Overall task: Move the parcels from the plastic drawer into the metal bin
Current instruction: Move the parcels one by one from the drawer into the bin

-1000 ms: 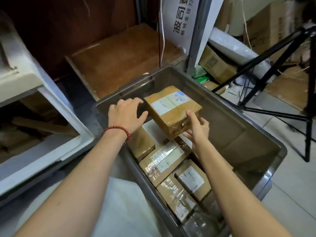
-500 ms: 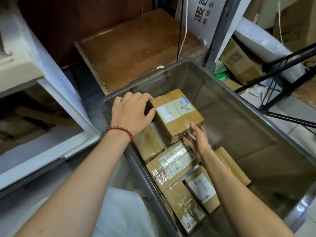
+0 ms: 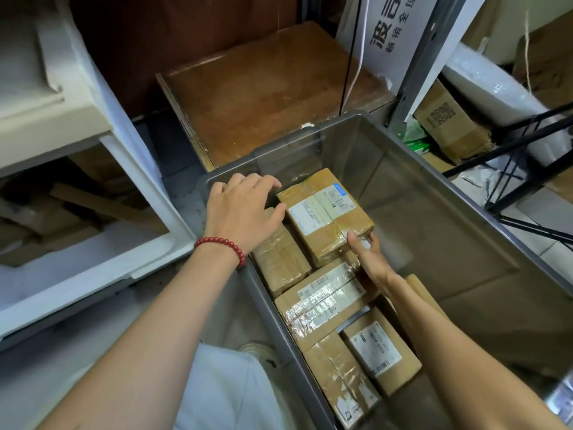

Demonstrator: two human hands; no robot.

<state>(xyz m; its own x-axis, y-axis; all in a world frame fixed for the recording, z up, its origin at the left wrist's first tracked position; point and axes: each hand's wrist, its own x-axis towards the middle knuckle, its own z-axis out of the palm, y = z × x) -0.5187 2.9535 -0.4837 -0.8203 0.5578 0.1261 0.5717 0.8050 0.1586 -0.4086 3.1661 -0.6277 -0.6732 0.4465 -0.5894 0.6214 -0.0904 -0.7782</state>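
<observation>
1. Parcel (image 3: 325,215) w/ white label: inside metal bin (image 3: 418,181), far-left corner, lying over other parcels (image 3: 319,302).
2. Left grip (image 3: 245,209): released, fingers loose; thumb tip touches parcel's 9 o'clock edge.
3. Right grip (image 3: 369,256): pinching parcel's 5 o'clock corner, thumb on top.
4. Plastic drawer (image 3: 93,274): open, at bin's 9 o'clock.

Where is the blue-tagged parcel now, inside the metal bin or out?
Inside. The parcel lies below the rim of the metal bin, against other parcels. The right hand pinches its near corner, and the left hand touches its left edge.
</observation>
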